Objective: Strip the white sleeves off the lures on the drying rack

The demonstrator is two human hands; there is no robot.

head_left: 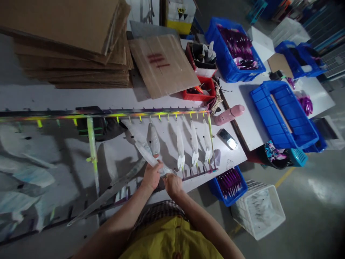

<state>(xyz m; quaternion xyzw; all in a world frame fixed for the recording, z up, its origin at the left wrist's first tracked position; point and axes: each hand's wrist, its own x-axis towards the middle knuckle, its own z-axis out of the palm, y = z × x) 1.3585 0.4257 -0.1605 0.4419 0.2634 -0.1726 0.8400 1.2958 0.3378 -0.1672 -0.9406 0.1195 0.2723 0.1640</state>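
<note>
My left hand (152,175) is closed around a long, whitish translucent strip (146,154), which slants from upper left to lower right. Close beside it, my right hand (173,184) has its fingers curled at the strip's lower end, near the front bar of a paint-splashed metal rack (134,114). What exactly lies between the right fingertips is hidden. Just beyond my left hand hangs a whitish slender piece (155,140). To the right, several similar pieces, one of them a white piece (180,144), hang between the rack's two bars.
Stacked cardboard (72,64) stands at the back left, near a loose cardboard sheet (164,64). A red box (201,94), pink bottle (229,115) and phone (228,139) lie to the right. Beyond are blue crates (285,118). A white basket (269,212) stands below the table edge.
</note>
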